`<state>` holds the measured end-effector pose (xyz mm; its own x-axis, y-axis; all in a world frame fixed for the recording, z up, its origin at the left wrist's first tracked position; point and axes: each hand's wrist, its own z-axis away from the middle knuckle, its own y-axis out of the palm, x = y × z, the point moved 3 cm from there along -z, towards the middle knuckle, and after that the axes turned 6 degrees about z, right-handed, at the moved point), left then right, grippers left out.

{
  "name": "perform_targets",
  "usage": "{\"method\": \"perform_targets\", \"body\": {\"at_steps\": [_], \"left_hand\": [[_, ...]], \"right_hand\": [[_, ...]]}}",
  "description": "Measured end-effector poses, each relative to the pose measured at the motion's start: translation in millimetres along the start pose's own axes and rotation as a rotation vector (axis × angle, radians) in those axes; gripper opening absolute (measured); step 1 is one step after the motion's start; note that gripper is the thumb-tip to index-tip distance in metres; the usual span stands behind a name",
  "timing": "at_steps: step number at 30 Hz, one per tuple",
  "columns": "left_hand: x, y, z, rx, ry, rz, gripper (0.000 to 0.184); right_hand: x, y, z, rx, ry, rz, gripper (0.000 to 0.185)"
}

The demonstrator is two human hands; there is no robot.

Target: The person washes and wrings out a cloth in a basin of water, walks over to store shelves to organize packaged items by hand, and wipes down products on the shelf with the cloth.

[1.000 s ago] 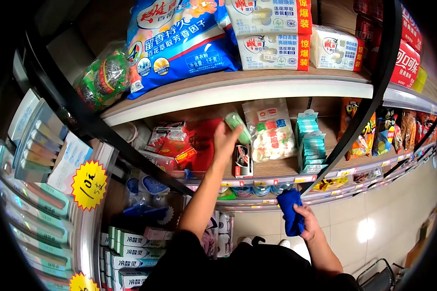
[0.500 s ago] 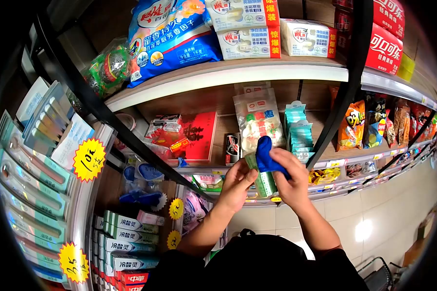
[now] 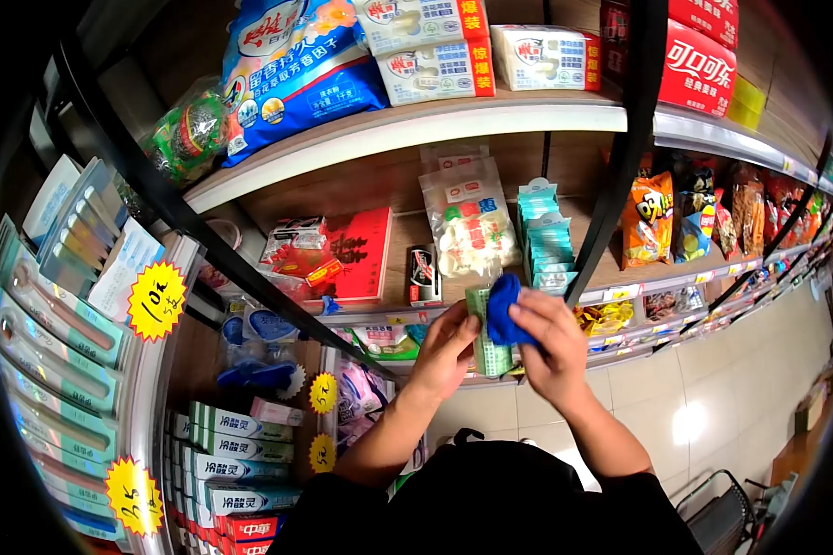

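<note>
My left hand (image 3: 446,353) is closed on the edge of a small green box (image 3: 492,357), holding it upright in front of the shelves. In my right hand (image 3: 553,344) is a bunched blue cloth (image 3: 503,310), pressed against the face of the green box and covering its upper part. Just behind the hands, a clear bag of white pieces (image 3: 472,231) lies on the middle shelf. To its right stands a row of teal packets (image 3: 547,236). A small black-and-red box (image 3: 425,275) is left of the bag.
A white-edged upper shelf (image 3: 416,146) carries a blue detergent bag (image 3: 305,79) and soap packs (image 3: 435,71). Toothpaste boxes (image 3: 241,470) and toothbrush packs (image 3: 60,347) fill the left side. A black post (image 3: 625,153) stands right of the hands, with snack bags (image 3: 648,220) beyond.
The blue cloth has moved lower over the green box and looks more bunched. Shelves have shifted left and up in view as my head turned slightly.
</note>
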<state>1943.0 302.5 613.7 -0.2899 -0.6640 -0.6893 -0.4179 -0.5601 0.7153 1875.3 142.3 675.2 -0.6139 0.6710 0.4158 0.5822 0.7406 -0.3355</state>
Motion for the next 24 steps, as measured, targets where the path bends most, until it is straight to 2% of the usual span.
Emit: {"method": "perform_targets", "body": {"at_steps": [2,4,9,15,17,24], "left_hand": [[3,9,4,0.117,-0.065,0.059,0.048],[4,14,7,0.116,-0.066,0.062,0.051],[-1,10,5,0.066,-0.008,0.2,0.044],[-12,-2,11,0.008,0.029,0.157,0.039],[-12,3,13,-0.058,0.045,0.099,0.041],[2,4,19,-0.007,0.011,0.092,0.044]], "right_hand": [[-2,-4,-15,-0.022,0.047,-0.027,0.052],[-1,-4,-24,0.007,0.025,-0.041,0.051],[13,-2,-6,0.08,-0.033,0.012,0.052],[27,-4,39,0.177,-0.1,0.019,0.049],[28,-2,40,0.161,-0.09,0.025,0.049],[13,5,-2,0.012,0.011,0.031,0.054]]}}
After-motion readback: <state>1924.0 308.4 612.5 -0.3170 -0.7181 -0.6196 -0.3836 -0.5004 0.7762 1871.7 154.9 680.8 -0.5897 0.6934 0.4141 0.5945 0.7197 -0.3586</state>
